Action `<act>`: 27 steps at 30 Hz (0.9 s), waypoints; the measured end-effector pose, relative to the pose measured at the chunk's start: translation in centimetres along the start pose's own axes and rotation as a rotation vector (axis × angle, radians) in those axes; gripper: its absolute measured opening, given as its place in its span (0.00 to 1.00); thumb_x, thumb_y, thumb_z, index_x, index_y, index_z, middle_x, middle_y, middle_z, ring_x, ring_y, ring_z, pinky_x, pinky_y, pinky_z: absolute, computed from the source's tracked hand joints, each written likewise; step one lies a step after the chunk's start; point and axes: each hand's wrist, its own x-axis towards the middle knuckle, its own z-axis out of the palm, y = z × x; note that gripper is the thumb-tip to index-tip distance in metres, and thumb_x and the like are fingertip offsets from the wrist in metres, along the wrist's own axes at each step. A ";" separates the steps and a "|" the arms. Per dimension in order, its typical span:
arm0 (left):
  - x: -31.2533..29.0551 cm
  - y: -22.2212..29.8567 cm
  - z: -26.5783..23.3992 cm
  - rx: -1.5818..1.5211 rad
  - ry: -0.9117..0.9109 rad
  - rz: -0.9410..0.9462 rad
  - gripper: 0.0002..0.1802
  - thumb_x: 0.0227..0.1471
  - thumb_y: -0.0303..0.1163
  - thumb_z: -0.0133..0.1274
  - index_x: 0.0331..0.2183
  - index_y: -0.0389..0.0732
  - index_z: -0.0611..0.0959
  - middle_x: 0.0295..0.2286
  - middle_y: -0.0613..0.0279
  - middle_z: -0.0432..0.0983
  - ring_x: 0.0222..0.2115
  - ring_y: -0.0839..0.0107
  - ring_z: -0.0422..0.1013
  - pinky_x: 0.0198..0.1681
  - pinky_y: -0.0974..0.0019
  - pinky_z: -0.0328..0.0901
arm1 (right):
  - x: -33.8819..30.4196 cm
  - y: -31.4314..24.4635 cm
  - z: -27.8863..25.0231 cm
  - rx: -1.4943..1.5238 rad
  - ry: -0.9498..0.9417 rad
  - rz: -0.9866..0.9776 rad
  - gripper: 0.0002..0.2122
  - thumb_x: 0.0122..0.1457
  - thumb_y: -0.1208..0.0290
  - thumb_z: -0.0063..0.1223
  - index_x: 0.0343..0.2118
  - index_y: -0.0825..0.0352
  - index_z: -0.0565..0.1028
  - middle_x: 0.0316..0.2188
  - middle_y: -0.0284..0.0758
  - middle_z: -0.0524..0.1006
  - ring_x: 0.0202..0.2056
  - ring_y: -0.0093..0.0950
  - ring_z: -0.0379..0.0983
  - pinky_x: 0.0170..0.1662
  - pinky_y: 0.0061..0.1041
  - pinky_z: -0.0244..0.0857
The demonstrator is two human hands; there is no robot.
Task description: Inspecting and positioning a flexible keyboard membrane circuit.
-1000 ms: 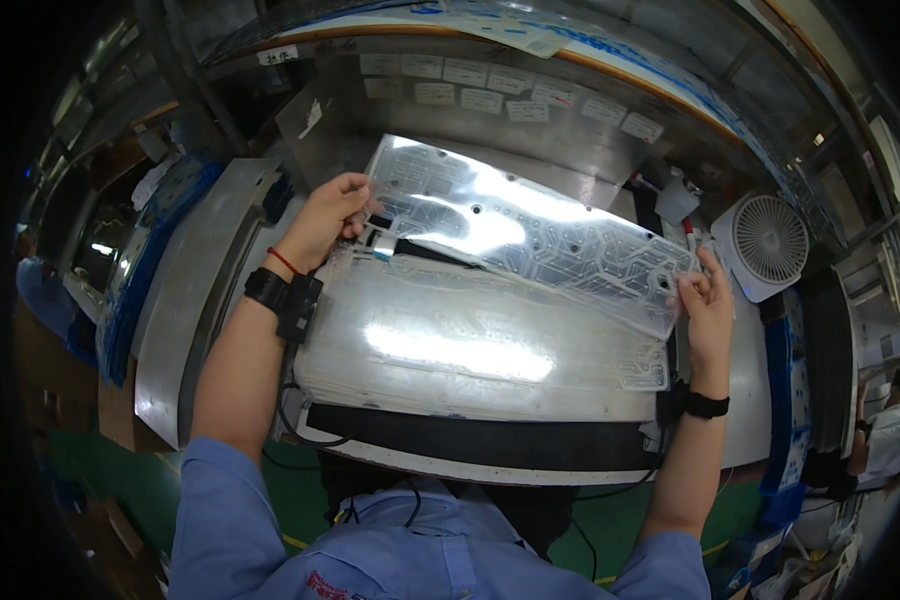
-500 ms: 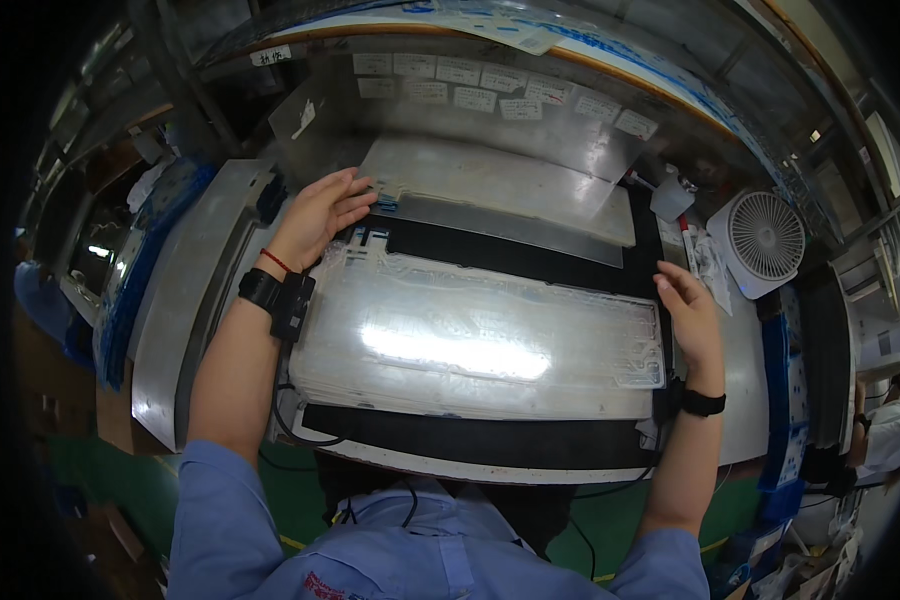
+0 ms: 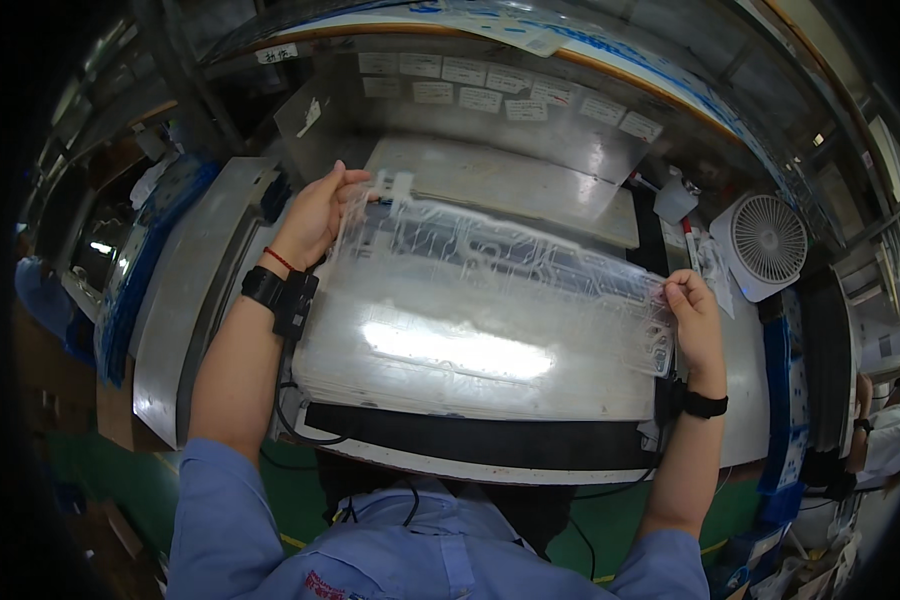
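Note:
A thin clear plastic sheet (image 3: 515, 233) with circuit-like lines stretches between my hands, its far edge raised and slanting. My left hand (image 3: 313, 215) is closed at the sheet's far left corner, fingers partly hidden behind its edge. At the far right corner my right hand (image 3: 692, 305) pinches the sheet between thumb and fingers. Under it lies a stack of similar clear sheets (image 3: 450, 392), shining in the light, on a black mat (image 3: 490, 436). Behind the raised sheet is a second pile of flat pale sheets (image 3: 510, 165).
At the back right stand a white fan (image 3: 763, 246) and a small white bottle (image 3: 676, 198). Blue trays (image 3: 785, 400) line the right side. A metal-topped stack (image 3: 190, 300) stands left. A metal panel (image 3: 460, 120) with paper labels rises behind. Another person's arm (image 3: 875, 440) shows far right.
Both hands, empty and apart from the stack before, now hold the top clear sheet by its far corners. Its far edge has come up and away, covering the black strip behind.

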 end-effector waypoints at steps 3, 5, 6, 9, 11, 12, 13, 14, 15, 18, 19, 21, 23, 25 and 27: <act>-0.3 0.3 0.6 0.088 -0.073 -0.034 0.15 0.62 0.40 0.43 0.40 0.39 0.77 0.28 0.69 0.76 0.25 0.82 0.68 0.29 0.78 0.63 | 0.3 0.4 -0.3 0.009 0.072 -0.002 0.03 0.62 0.74 0.46 0.35 0.66 0.71 0.28 0.25 0.72 0.29 0.13 0.64 0.34 0.13 0.58; 0.3 -0.5 -0.5 0.243 -0.129 0.031 0.14 0.61 0.39 0.44 0.40 0.39 0.77 0.28 0.69 0.76 0.24 0.83 0.68 0.28 0.79 0.63 | 0.4 0.4 -0.3 0.016 0.100 0.002 0.03 0.62 0.73 0.46 0.35 0.66 0.71 0.27 0.25 0.72 0.29 0.13 0.65 0.33 0.13 0.58; 0.4 -0.7 -0.6 0.321 -0.160 0.062 0.13 0.61 0.38 0.44 0.39 0.39 0.77 0.28 0.69 0.76 0.24 0.83 0.68 0.27 0.79 0.63 | 0.4 0.5 -0.4 0.021 0.109 0.011 0.04 0.63 0.73 0.46 0.35 0.66 0.71 0.27 0.25 0.72 0.28 0.14 0.65 0.33 0.13 0.58; 0.4 -0.6 -0.5 0.336 -0.135 0.045 0.11 0.60 0.35 0.46 0.38 0.38 0.77 0.28 0.68 0.75 0.26 0.83 0.69 0.30 0.79 0.64 | 0.4 0.1 -0.1 0.015 0.146 0.020 0.04 0.63 0.72 0.46 0.36 0.66 0.71 0.25 0.25 0.71 0.27 0.13 0.64 0.32 0.13 0.57; 0.4 -0.8 -0.3 0.232 -0.065 0.094 0.10 0.60 0.34 0.46 0.38 0.38 0.77 0.28 0.68 0.75 0.27 0.82 0.69 0.32 0.78 0.65 | 0.4 -0.4 0.2 0.027 0.165 0.015 0.05 0.63 0.72 0.46 0.35 0.67 0.71 0.24 0.24 0.71 0.26 0.13 0.64 0.31 0.13 0.57; 0.5 -0.9 -0.3 0.179 -0.032 0.118 0.10 0.60 0.34 0.47 0.38 0.38 0.77 0.28 0.68 0.75 0.27 0.81 0.70 0.33 0.78 0.65 | 0.4 -0.6 0.3 0.044 0.173 0.010 0.05 0.63 0.71 0.46 0.35 0.67 0.72 0.24 0.24 0.71 0.26 0.13 0.63 0.30 0.13 0.56; 0.8 -1.2 -0.8 0.164 -0.029 0.121 0.10 0.60 0.34 0.47 0.38 0.38 0.77 0.28 0.68 0.75 0.28 0.81 0.70 0.34 0.78 0.65 | 0.4 -0.7 0.3 0.061 0.179 0.005 0.06 0.63 0.71 0.46 0.34 0.67 0.72 0.23 0.24 0.71 0.25 0.13 0.63 0.30 0.13 0.55; 1.2 -1.5 -1.6 0.150 -0.027 0.124 0.10 0.60 0.34 0.47 0.38 0.38 0.77 0.28 0.68 0.75 0.29 0.80 0.70 0.35 0.77 0.65 | 0.5 -0.5 0.2 0.052 0.161 0.019 0.06 0.63 0.70 0.46 0.34 0.67 0.72 0.23 0.23 0.71 0.25 0.13 0.62 0.30 0.13 0.55; 1.2 -1.3 -1.6 0.134 -0.027 0.127 0.10 0.60 0.34 0.47 0.38 0.38 0.77 0.29 0.67 0.75 0.29 0.80 0.70 0.36 0.77 0.66 | 0.5 -0.1 0.0 0.042 0.145 0.032 0.07 0.63 0.70 0.46 0.33 0.67 0.73 0.23 0.23 0.70 0.24 0.13 0.62 0.29 0.13 0.54; 0.9 -1.1 -0.7 0.108 -0.005 0.119 0.10 0.60 0.33 0.47 0.38 0.39 0.77 0.29 0.67 0.75 0.31 0.80 0.70 0.37 0.76 0.65 | 0.5 0.2 -0.3 0.053 0.147 0.031 0.07 0.63 0.69 0.47 0.31 0.67 0.73 0.22 0.23 0.70 0.23 0.12 0.61 0.29 0.13 0.53; 0.9 -1.1 -0.8 0.104 -0.012 0.112 0.09 0.60 0.33 0.46 0.38 0.39 0.77 0.29 0.68 0.75 0.31 0.80 0.70 0.37 0.76 0.65 | 0.5 0.3 -0.3 0.064 0.155 0.025 0.08 0.63 0.69 0.47 0.31 0.67 0.73 0.22 0.23 0.70 0.23 0.12 0.61 0.29 0.13 0.53; 1.0 -1.2 -1.1 0.096 -0.025 0.100 0.09 0.60 0.33 0.46 0.38 0.39 0.77 0.30 0.68 0.75 0.32 0.79 0.70 0.38 0.76 0.65 | 0.4 0.1 -0.2 0.057 0.170 0.017 0.08 0.63 0.69 0.47 0.31 0.67 0.73 0.21 0.22 0.70 0.23 0.12 0.61 0.29 0.12 0.53; 1.2 -1.4 -1.3 0.111 0.007 0.105 0.09 0.60 0.33 0.46 0.38 0.40 0.77 0.29 0.69 0.75 0.30 0.81 0.69 0.35 0.78 0.64 | 0.4 -0.2 0.0 0.062 0.188 0.010 0.08 0.63 0.69 0.47 0.31 0.66 0.74 0.21 0.22 0.69 0.22 0.12 0.60 0.28 0.12 0.53; 1.3 -1.5 -1.5 0.118 0.026 0.113 0.10 0.60 0.34 0.46 0.37 0.39 0.77 0.26 0.71 0.73 0.26 0.83 0.66 0.30 0.79 0.60 | 0.4 -0.5 0.3 0.078 0.209 0.006 0.08 0.63 0.68 0.47 0.31 0.66 0.74 0.20 0.21 0.69 0.21 0.11 0.59 0.26 0.12 0.52; 1.3 -1.4 -1.5 0.118 0.032 0.127 0.11 0.60 0.36 0.47 0.36 0.39 0.78 0.23 0.75 0.70 0.20 0.87 0.59 0.23 0.80 0.54 | 0.3 -0.5 -0.1 0.051 0.211 0.013 0.08 0.63 0.68 0.47 0.31 0.66 0.74 0.19 0.21 0.68 0.19 0.12 0.59 0.23 0.12 0.51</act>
